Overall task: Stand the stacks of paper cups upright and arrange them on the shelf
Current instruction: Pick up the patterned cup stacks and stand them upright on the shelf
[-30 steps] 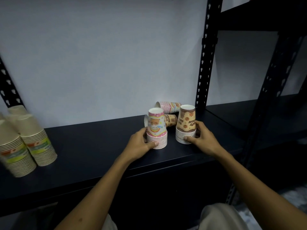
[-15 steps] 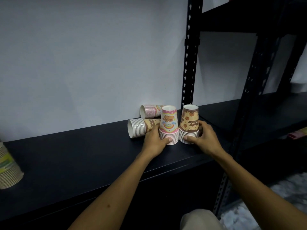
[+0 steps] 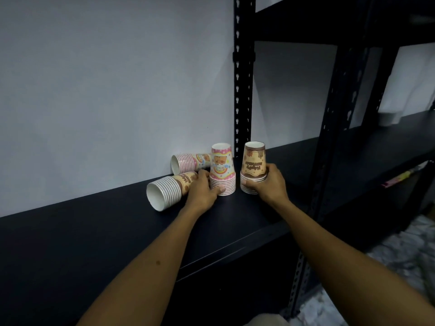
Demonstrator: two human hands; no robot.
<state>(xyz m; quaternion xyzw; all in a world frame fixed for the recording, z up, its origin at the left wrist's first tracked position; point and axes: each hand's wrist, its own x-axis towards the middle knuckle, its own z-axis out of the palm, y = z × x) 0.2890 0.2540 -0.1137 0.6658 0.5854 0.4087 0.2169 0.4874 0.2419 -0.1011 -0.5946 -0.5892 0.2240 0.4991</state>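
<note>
Both upright stacks have slid rightward along the shelf since a second ago, toward the black upright post, and a small gap has opened between them where half a second back they stood nearly touching. I take that post as my landmark. The pink stack stands mouth-down just left of the post's foot; the brown stack stands mouth-down just right of it, both near the wall. My left hand is closed around the pink stack's lower rims, thumb across the front; my right hand is clamped on the brown stack's base, fingers wrapped behind.

Further left of the post, two stacks lie on their sides: the fallen pink stack against the wall, and the fallen brown stack nearer me, its open mouth facing front-left, just beside my left hand.

I judge this the placing step for the first pair, so the task is about half done. Next I should let go without toppling either stack, then reach left, tip a fallen stack up by its rims, and line it up beside these.
</note>
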